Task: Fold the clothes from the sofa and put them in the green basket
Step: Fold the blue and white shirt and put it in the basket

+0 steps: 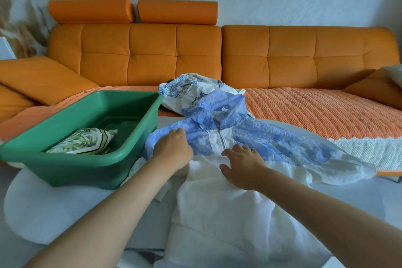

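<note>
A thin hooded jacket (217,198), blue on top and white below, lies spread face up on the white table (54,209) with its zip in the middle. My left hand (173,151) grips the jacket's left shoulder, fingers curled into the fabric. My right hand (243,164) lies flat on the chest beside the zip, fingers spread. The green basket (76,165) stands at the left of the table and holds one folded leaf-print garment (83,141). A crumpled white and blue printed garment (187,91) lies on the sofa seat behind the hood.
The orange sofa (282,54) runs across the back, with an orange knitted throw (322,111) on the seat and cushions at both ends. An orange pencil-like stick (389,173) lies at the table's right edge.
</note>
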`<state>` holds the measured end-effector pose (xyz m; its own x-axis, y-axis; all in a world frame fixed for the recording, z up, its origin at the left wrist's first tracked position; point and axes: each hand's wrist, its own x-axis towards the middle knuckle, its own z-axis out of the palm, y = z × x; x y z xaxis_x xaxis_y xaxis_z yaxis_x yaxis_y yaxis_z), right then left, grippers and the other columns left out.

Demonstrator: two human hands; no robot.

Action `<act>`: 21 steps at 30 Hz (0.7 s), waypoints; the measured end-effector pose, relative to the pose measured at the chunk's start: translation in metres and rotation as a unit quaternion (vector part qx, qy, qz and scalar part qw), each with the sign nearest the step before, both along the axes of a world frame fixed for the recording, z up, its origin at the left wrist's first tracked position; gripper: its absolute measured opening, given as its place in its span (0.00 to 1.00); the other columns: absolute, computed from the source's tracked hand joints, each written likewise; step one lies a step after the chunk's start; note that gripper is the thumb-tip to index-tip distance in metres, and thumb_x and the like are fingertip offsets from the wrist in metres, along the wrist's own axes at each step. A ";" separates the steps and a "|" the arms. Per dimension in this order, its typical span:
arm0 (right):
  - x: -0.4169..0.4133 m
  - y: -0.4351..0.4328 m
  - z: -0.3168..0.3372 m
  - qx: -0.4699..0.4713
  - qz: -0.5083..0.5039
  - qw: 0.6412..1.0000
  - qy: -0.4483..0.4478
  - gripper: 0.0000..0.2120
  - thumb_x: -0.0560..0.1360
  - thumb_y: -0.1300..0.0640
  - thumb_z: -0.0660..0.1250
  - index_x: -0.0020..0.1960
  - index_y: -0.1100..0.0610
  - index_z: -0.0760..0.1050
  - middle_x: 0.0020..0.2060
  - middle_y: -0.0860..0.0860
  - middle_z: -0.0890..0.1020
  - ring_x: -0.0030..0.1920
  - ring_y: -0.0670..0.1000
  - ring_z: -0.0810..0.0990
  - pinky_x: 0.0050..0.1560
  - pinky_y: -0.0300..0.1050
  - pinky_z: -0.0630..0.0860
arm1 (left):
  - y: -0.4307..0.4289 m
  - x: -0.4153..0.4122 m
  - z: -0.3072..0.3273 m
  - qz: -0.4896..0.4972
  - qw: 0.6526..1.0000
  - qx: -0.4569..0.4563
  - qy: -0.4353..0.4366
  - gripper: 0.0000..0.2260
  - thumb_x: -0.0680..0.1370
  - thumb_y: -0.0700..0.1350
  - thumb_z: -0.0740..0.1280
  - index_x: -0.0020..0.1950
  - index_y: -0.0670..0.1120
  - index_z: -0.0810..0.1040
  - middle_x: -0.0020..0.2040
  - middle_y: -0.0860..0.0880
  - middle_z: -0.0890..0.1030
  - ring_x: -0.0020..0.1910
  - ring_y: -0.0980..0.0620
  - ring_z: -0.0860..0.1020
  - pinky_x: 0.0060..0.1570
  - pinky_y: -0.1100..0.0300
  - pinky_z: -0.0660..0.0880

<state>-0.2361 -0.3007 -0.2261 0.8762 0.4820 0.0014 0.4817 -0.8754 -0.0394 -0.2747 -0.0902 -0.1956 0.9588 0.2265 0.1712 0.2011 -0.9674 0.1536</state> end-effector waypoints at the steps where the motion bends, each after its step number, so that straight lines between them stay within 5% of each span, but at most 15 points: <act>1: -0.003 -0.002 -0.003 -0.008 -0.010 1.000 0.015 0.27 0.80 0.37 0.54 0.74 0.48 0.64 0.70 0.54 0.69 0.70 0.58 0.67 0.69 0.58 0.65 | -0.003 -0.006 0.004 0.025 0.998 -0.032 0.039 0.12 0.80 0.50 0.56 0.53 0.44 0.74 0.56 0.45 0.79 0.52 0.45 0.78 0.41 0.56 0.66; 3: -0.008 -0.006 -0.008 -0.010 -0.010 0.999 0.047 0.29 0.80 0.35 0.50 0.76 0.49 0.61 0.71 0.55 0.68 0.71 0.60 0.65 0.70 0.58 0.63 | -0.007 -0.022 0.007 0.043 0.983 -0.078 0.158 0.24 0.78 0.62 0.53 0.51 0.45 0.79 0.48 0.47 0.82 0.41 0.49 0.80 0.36 0.59 0.68; 6: -0.012 -0.013 -0.014 -0.006 0.009 0.996 0.084 0.31 0.81 0.35 0.47 0.79 0.49 0.52 0.75 0.54 0.62 0.74 0.61 0.59 0.74 0.59 0.58 | -0.011 -0.041 0.004 -0.009 0.961 -0.085 0.264 0.22 0.72 0.69 0.63 0.39 0.50 0.73 0.38 0.50 0.78 0.33 0.53 0.77 0.32 0.61 0.69; 8: -0.013 -0.015 -0.014 0.003 0.017 0.995 0.099 0.33 0.81 0.35 0.47 0.80 0.49 0.47 0.78 0.53 0.57 0.77 0.60 0.54 0.76 0.59 0.53 | -0.014 -0.043 -0.001 -0.060 0.964 -0.094 0.243 0.15 0.73 0.60 0.70 0.40 0.49 0.73 0.40 0.51 0.78 0.36 0.53 0.75 0.35 0.60 0.71; 11: -0.010 -0.020 -0.013 0.052 0.016 0.991 0.124 0.32 0.81 0.35 0.46 0.81 0.46 0.47 0.80 0.50 0.55 0.80 0.56 0.50 0.78 0.54 0.47 | -0.017 -0.047 0.000 -0.040 0.931 -0.325 0.160 0.04 0.77 0.45 0.67 0.49 0.46 0.75 0.48 0.46 0.80 0.42 0.51 0.76 0.43 0.58 0.73; 13: -0.009 -0.026 -0.011 0.102 0.010 0.983 0.151 0.30 0.82 0.35 0.48 0.81 0.44 0.50 0.80 0.48 0.56 0.80 0.54 0.51 0.77 0.51 0.47 | -0.017 -0.051 0.006 -0.026 0.909 -0.388 0.149 0.02 0.78 0.42 0.66 0.50 0.46 0.74 0.49 0.46 0.79 0.41 0.51 0.76 0.42 0.59 0.74; 17: -0.006 -0.036 -0.009 0.124 0.007 0.987 0.105 0.26 0.83 0.38 0.51 0.78 0.45 0.60 0.78 0.48 0.62 0.78 0.52 0.58 0.76 0.50 0.52 | -0.013 -0.062 0.023 -0.056 0.905 -0.254 0.336 0.05 0.79 0.41 0.67 0.45 0.45 0.73 0.38 0.47 0.76 0.29 0.53 0.75 0.23 0.65 0.71; 19: -0.005 -0.037 -0.010 0.068 -0.002 0.997 0.031 0.25 0.81 0.37 0.52 0.76 0.44 0.65 0.77 0.47 0.63 0.77 0.51 0.58 0.74 0.53 0.52 | -0.009 -0.065 0.032 -0.041 0.870 -0.232 0.434 0.12 0.77 0.44 0.73 0.55 0.40 0.75 0.41 0.45 0.79 0.30 0.51 0.80 0.25 0.61 0.77; 21: -0.005 -0.037 -0.012 0.031 -0.022 0.999 0.014 0.28 0.79 0.34 0.52 0.76 0.43 0.63 0.78 0.49 0.60 0.78 0.52 0.54 0.75 0.58 0.49 | -0.009 -0.063 0.037 -0.004 0.893 -0.143 0.427 0.24 0.72 0.53 0.77 0.58 0.39 0.74 0.44 0.45 0.80 0.32 0.48 0.82 0.30 0.58 0.79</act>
<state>-0.2411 -0.3382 -0.2385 0.8968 0.4424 0.0052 0.4403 -0.8913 -0.1078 -0.3380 -0.0989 -0.1584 0.7135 0.1372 -0.6871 0.3571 -0.9149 0.1881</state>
